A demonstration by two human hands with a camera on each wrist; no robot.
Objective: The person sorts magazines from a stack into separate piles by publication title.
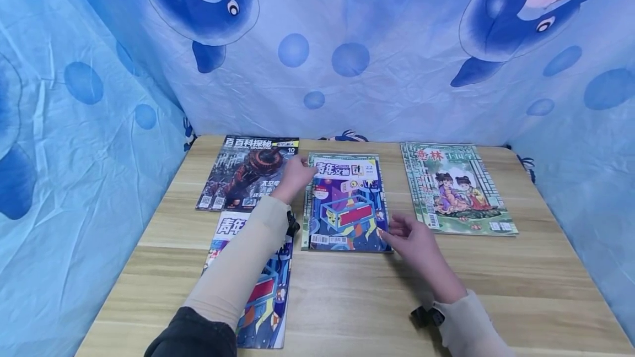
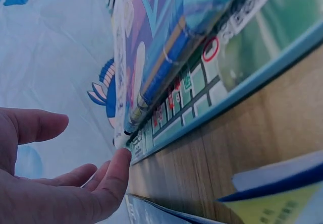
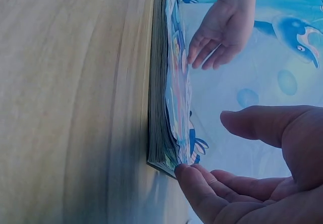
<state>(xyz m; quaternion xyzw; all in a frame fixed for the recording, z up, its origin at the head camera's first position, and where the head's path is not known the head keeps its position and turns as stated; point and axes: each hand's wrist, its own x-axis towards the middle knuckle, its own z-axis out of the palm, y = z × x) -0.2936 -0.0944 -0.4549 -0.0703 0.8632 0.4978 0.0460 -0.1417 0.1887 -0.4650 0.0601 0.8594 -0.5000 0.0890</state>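
Observation:
A purple-blue magazine lies on a green-bordered magazine at the middle of the table, whose left margin shows beneath it. My left hand is at the upper left edge of this stack, its fingertips beside the edge. In the left wrist view the thumb stands apart from the fingers. At the stack's lower right edge is my right hand; in the right wrist view its fingertips are right at the stack's corner, thumb raised away. Neither hand grips anything.
A dark magazine lies at the back left. Nearer, another purple-blue magazine is partly hidden under my left forearm. Green magazines lie stacked at the right. A blue dolphin-print curtain encloses the wooden table.

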